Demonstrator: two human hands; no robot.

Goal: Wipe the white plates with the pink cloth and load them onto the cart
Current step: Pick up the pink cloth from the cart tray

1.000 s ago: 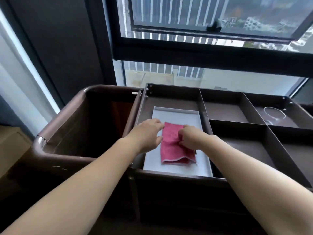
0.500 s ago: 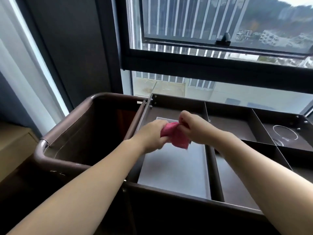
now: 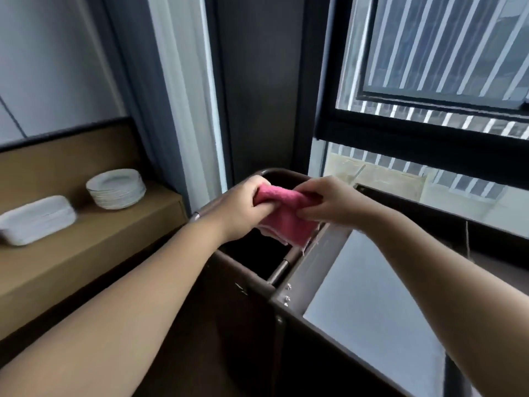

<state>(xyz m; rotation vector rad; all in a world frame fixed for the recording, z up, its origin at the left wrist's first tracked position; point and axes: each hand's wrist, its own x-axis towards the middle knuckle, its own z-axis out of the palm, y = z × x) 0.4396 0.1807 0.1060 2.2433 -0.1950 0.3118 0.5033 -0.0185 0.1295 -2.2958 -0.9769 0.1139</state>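
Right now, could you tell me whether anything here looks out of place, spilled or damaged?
Nothing stands out. The white plates sit stacked on the wooden ledge beside the rectangular dishes, with no spill or breakage visible, and the left hand and right hand both grip the pink cloth above the cart.

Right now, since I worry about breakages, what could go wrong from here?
1. The left hand and right hand pinch the pink cloth above the open bin of the cart; a slipped grip could drop it inside.
2. The stack of white plates sits on the ledge, apart from the cart; carrying one across with the cloth in hand might let it slip.
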